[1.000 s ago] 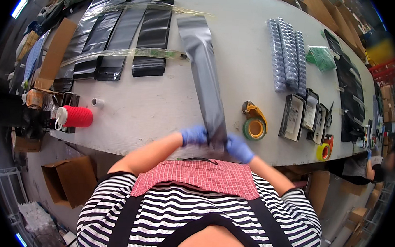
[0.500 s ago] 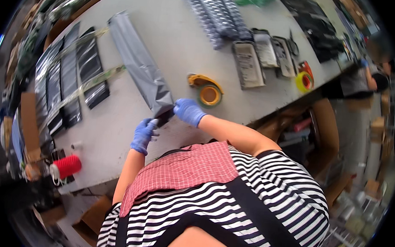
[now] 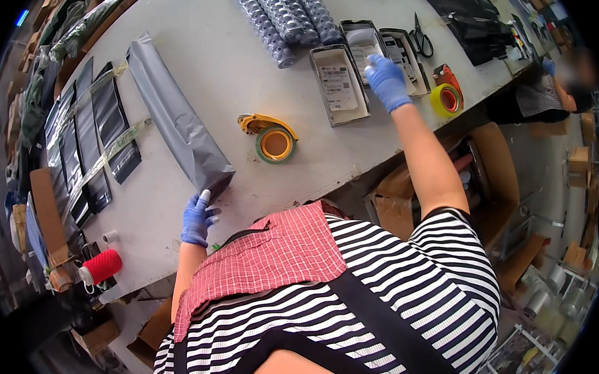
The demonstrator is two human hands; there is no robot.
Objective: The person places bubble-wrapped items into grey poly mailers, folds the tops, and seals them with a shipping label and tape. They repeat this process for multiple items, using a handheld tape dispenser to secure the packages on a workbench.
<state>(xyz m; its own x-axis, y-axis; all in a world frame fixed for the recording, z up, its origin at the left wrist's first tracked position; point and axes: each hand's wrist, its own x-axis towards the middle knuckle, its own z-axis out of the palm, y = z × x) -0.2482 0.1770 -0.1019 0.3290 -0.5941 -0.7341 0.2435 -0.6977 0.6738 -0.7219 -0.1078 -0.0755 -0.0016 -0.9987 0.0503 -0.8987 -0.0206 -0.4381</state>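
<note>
2 grips unclear: left hand [image 3: 196,222] touches grey bag's [image 3: 171,119] edge, right hand [image 3: 389,85] over boxes [image 3: 350,117], bare table [image 3: 303,177] between.

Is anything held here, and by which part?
The left hand touches the grey bag at its near end; gripping cannot be told. The right hand, at the boxes, shows no clear hold.

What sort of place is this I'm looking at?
It looks like a packing workshop, going by the long grey plastic bag, the bubbly plastic rolls and the yellow tape dispenser in view.
</note>
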